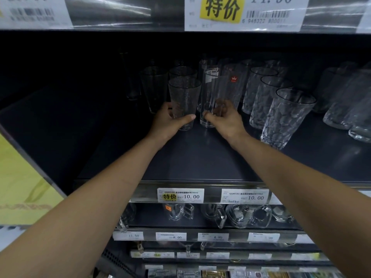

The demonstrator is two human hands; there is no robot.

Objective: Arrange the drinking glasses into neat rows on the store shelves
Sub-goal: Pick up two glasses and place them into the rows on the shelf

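Note:
Both my arms reach into a dark store shelf (200, 161). My left hand (170, 122) grips the lower part of a textured tapered glass (184, 97) standing on the shelf. Just to its right, my right hand (224, 119) grips the base of a tall straight clear glass (210, 93). The two glasses stand side by side, almost touching. Behind them stand more tapered glasses (154, 87) and tall glasses, one with a red sticker (233, 79). A diagonal row of three hammered glasses (287, 117) runs along the right.
More hammered glasses (345, 105) crowd the far right of the shelf. Price labels (180, 195) line the shelf's front edge. The shelf below holds glass mugs (249, 215). An upper shelf edge with a yellow-marked tag (222, 11) hangs overhead. A yellow panel (20, 177) stands at left.

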